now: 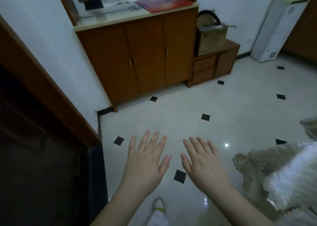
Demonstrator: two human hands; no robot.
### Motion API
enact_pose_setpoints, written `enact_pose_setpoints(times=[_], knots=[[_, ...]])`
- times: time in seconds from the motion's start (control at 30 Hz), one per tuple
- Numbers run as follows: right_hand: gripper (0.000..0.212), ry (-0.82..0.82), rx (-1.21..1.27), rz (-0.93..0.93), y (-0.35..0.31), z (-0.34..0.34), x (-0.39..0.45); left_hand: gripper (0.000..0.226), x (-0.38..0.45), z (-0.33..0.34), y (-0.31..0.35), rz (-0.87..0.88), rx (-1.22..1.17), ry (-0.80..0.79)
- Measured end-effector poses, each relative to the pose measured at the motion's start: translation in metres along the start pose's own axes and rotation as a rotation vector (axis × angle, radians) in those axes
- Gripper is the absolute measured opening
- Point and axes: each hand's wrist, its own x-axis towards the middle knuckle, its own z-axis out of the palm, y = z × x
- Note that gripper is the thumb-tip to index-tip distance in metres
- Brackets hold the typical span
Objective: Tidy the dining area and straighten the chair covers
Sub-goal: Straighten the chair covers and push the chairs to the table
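— What's showing around the wooden cabinet (142,54)?

— The tiled floor (231,105) is spreading out in front of it. A fluffy chair cover (274,171) is bunching well to its right, at the frame's edge.

— And the hands?

— The left hand (145,159) and right hand (204,162) are hovering flat, fingers spread, grasping nothing — so straightening is looking not yet begun.

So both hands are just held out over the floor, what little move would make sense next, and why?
Probably turn right and reach for the chair cover. The left hand and the right hand are open and hold nothing, over bare floor tiles, and the fluffy cover at the right edge is the only task item in view.
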Motion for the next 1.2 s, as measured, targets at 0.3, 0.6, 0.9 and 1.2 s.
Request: enact_pose_setpoints(times=[0.3,0.6,0.9,1.2], knots=[[0.053,-0.012,-0.107,0.192,0.027,0.012,0.165,0.062,0.205,0.023,-0.045,0.178,-0.085,-0.021],[0.052,0.037,-0.127,0.480,0.135,0.011,0.236,0.063,0.377,0.025,0.019,0.446,-0.082,-0.040],[0.054,0.039,-0.095,0.763,0.302,0.011,0.294,0.060,0.532,0.044,0.162,0.628,-0.015,-0.004],[0.050,0.092,-0.112,0.842,0.453,-0.003,0.348,0.058,0.655,0.052,0.294,0.810,0.000,0.018]])
